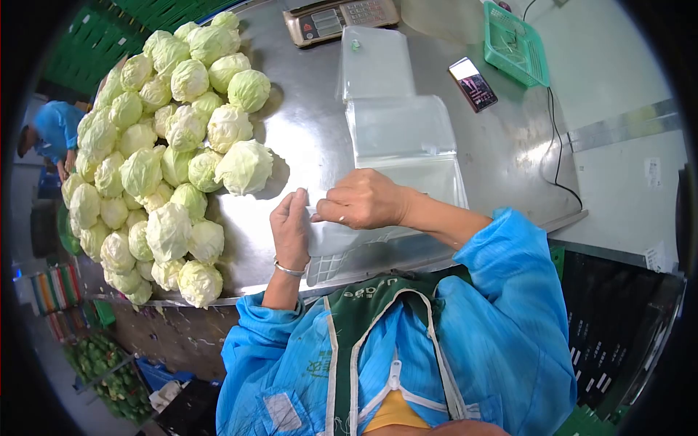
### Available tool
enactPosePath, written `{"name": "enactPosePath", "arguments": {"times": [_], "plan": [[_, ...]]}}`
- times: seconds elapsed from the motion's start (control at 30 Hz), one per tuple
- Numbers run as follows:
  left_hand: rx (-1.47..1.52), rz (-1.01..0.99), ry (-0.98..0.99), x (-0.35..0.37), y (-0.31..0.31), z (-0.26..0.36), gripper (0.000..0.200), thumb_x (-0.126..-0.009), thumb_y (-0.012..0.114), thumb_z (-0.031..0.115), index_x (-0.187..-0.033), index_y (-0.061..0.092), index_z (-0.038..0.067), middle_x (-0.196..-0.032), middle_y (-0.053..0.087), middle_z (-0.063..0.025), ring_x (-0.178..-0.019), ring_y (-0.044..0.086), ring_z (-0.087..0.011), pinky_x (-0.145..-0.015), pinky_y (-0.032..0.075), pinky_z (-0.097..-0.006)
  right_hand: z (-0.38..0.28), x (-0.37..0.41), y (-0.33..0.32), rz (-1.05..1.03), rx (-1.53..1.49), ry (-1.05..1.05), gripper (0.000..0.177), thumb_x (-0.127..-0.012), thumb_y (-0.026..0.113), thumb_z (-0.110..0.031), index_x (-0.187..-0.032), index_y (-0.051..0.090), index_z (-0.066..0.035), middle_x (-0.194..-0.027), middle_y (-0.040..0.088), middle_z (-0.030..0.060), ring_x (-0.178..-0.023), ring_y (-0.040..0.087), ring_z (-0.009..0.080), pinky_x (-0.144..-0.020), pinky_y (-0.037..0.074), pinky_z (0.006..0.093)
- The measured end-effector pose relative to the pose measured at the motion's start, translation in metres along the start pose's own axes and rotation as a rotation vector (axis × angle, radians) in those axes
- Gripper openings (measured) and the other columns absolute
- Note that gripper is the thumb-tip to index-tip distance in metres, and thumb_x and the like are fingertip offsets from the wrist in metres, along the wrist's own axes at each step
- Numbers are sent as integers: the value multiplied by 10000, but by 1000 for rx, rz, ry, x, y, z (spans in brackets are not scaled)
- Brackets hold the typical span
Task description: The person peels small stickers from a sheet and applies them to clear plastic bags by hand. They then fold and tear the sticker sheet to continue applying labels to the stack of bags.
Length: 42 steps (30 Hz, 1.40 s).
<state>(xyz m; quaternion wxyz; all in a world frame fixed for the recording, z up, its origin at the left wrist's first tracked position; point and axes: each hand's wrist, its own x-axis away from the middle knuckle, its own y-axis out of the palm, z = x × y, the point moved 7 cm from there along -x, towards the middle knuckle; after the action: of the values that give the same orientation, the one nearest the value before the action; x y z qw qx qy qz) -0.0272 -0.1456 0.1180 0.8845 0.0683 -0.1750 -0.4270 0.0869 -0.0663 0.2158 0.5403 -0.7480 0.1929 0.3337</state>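
Between my hands hangs a clear plastic bag (331,241) with a pale printed grid near its lower part, close to the table's front edge. My left hand (291,231), with a bracelet at the wrist, pinches the bag's left side between thumb and fingers. Curled closed, my right hand (367,199) grips the bag's upper edge close to the left fingertips. Beyond it, overlapping stacks of clear plastic bags (403,125) lie flat on the table. To the left is a large heap of pale green cabbages (185,131), with one cabbage (245,167) nearest my left hand.
The metal table (309,123) carries a weighing scale (340,20) at the back, a phone (472,84) and a green basket (515,45) on the right. A black cable (556,138) runs down the right side. Another person (58,131) in blue stands far left.
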Motion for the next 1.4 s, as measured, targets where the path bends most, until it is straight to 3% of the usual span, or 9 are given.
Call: {"name": "enactPosePath", "arguments": {"times": [0.23, 0.47, 0.63, 0.73, 0.87, 1.0, 1.13, 1.23, 1.4], "plan": [[-3, 84, -62, -1, 0, -5, 208, -946, 565, 210, -874, 622, 24, -765, 539, 52, -680, 461, -21, -581, 398, -200, 0, 2, -7, 90, -65, 52, 206, -751, 725, -182, -699, 550, -85, -534, 435, 10, -440, 479, 162, -404, 376, 298], [432, 40, -589, 10, 17, -63, 262, -974, 453, 237, -1022, 565, 5, -880, 638, -124, -751, 637, -214, -658, 558, -326, 8, 10, -20, 180, -127, 127, 168, -740, 730, -123, -722, 575, -60, -586, 526, 41, -481, 531, 200, -438, 415, 301], [575, -19, -691, 20, 35, -68, 389, -981, 454, 320, -1134, 545, -26, -1042, 647, -156, -896, 659, -258, -794, 554, -387, 65, 54, -9, 432, -494, 872, 129, -884, 648, -115, -813, 596, -20, -626, 580, 55, -502, 450, 99, -474, 392, 265], [664, 48, -715, 18, 32, -80, 392, -979, 461, 322, -1134, 543, -30, -1052, 643, -152, -926, 646, -259, -830, 533, -394, 73, 72, 2, 526, -575, 939, 148, -894, 648, -145, -828, 591, -26, -610, 537, -8, -544, 430, 47, -482, 363, 229], [382, 247, -431, 7, -1, -62, 355, -967, 487, 308, -1099, 567, -12, -1030, 641, -126, -905, 625, -216, -817, 508, -348, 80, 90, -3, 659, -666, 1071, 161, -894, 657, -169, -823, 590, -40, -646, 511, -60, -548, 390, 32, -490, 330, 201], [-450, 480, -23, -14, -132, -39, 314, -932, 559, 288, -853, 638, -5, -713, 525, 6, -661, 404, -82, -581, 362, -272, 96, 172, -18, 726, -773, 1414, 164, -914, 627, -224, -812, 576, -106, -678, 508, -68, -528, 401, 1, -382, 290, 186], [-1078, 609, 463, -3, -225, 13, 308, -860, 640, 151, -1101, 589, -33, -1079, 628, -142, -1016, 580, -263, -891, 447, -355, 87, 273, -50, 728, -597, 1707, 204, -912, 620, -269, -800, 577, -104, -674, 510, -55, -510, 394, 11, -371, 288, 200], [-1179, 524, 730, 9, -127, 70, 363, -817, 680, 89, -1140, 563, -28, -1142, 596, -144, -1068, 548, -271, -925, 421, -372, 76, 312, -48, 627, -532, 1765, 216, -908, 617, -275, -816, 592, -82, -672, 518, -34, -539, 422, 30, -410, 326, 222], [-931, -487, 739, -1, 66, -38, 489, -673, 782, 168, -1120, 594, 103, -1143, 594, -108, -1067, 543, -301, -917, 402, -406, 94, 311, -27, 348, -290, 1709, 250, -895, 623, -258, -838, 595, -16, -670, 550, 25, -594, 490, 79, -512, 405, 268]]}}
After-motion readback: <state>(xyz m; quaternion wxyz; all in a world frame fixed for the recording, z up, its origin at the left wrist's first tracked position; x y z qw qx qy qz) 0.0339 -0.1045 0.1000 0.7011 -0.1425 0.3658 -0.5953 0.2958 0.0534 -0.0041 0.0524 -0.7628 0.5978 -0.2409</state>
